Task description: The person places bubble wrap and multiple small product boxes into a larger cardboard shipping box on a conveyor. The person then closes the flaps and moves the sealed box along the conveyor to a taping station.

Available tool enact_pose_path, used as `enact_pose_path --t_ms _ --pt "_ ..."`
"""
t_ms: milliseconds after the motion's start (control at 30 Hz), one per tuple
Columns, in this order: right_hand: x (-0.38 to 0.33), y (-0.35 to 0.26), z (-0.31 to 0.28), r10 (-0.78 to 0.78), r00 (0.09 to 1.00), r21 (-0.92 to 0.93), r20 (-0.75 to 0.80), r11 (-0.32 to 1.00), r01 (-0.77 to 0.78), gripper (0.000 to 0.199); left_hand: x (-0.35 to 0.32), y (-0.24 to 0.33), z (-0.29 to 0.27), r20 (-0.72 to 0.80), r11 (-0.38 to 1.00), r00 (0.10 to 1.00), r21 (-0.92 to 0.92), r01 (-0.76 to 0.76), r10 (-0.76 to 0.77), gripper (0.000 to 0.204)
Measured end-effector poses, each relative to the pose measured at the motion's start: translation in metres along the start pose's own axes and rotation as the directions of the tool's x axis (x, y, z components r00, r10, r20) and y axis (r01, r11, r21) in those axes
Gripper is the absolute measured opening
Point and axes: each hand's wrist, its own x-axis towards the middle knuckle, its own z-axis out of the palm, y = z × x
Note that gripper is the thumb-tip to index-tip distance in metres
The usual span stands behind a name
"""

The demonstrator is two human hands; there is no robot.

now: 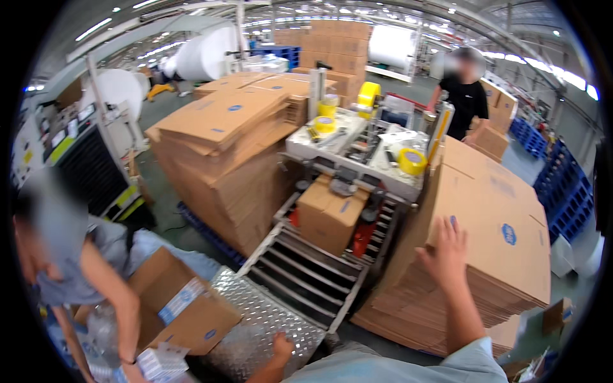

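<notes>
My right hand (447, 255) reaches over the near left edge of a tall stack of flattened brown cartons (479, 217). Its fingers are spread, touching or just above the top sheet; nothing is held. Low in the middle, my left hand (281, 348) is loosely closed above a patterned metal plate (255, 319), with nothing visible in it. Ahead, a closed brown carton (332, 214) sits in a taping machine (357, 150), at the far end of a roller conveyor (300, 274).
At the left, a co-worker (96, 268) bends beside an open carton (185, 306) resting by the plate. Another stack of flat cartons (223, 153) stands on a blue pallet left of the machine. Yellow tape rolls (412, 161) lie on top. Another person (465, 96) stands behind.
</notes>
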Motion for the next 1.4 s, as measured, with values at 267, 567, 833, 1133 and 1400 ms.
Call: enact_pose_path --t_ms 267,567,833,1133,1400 --pt "-0.032 0.029 -0.032 -0.02 0.956 0.189 -0.293 0.979 0.078 0.032 -0.043 -0.01 -0.06 -0.142 0.965 0.988 -0.244 -0.101 0.067 0.033" --pt "-0.001 -0.142 -0.239 -0.708 0.289 -0.055 -0.645 0.42 0.906 0.013 -0.05 0.102 -0.213 -0.502 0.892 0.793 -0.085 -0.444 0.346 0.069" --pt "0.11 -0.163 -0.003 -0.386 0.904 0.962 -0.184 -0.258 0.086 0.017 -0.129 0.118 -0.328 -0.754 0.957 0.597 0.153 -0.245 0.273 0.026" --pt "-0.045 -0.292 0.124 -0.767 0.531 0.705 -0.36 0.15 0.694 0.062 -0.162 0.125 -0.351 -0.567 0.914 0.809 0.23 0.335 -0.154 0.043" --pt "-0.033 -0.238 0.113 -0.612 0.537 0.777 -0.581 -0.22 0.59 0.016 -0.144 0.124 -0.38 -0.248 0.884 0.875 0.119 0.453 -0.415 0.054"
